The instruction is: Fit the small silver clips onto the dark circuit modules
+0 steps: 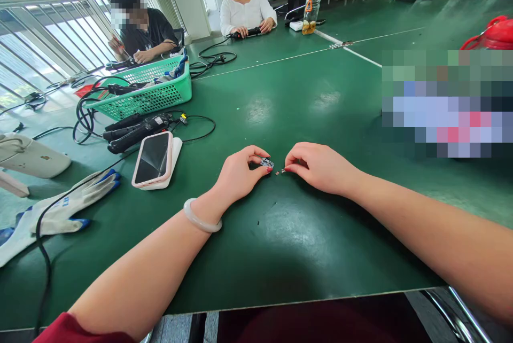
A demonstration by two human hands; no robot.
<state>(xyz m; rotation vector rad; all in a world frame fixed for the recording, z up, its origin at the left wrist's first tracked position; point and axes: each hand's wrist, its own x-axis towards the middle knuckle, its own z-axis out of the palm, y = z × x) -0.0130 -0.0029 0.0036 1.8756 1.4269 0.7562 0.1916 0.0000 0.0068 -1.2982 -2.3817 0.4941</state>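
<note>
Between the thumb and fingers of my left hand (244, 172) is a small grey-and-white flat piece with a patterned face (266, 163); its exact kind is too small to make out. My right hand (320, 166) is a short way to the right, its thumb and forefinger pinched on a tiny light-coloured bit (283, 170). A tiny reddish-brown bit (277, 173) lies on the green table (240, 257) between the two hands. Both hands rest low over the tabletop, fingertips pointing toward each other and apart.
Left of my hands lie a phone (153, 158) on a white box-like thing, a black corded tool (140, 132), a green basket (156, 94) of cords and a work glove (72, 204). Two people sit across the table. A bottle (311, 12) stands at the back.
</note>
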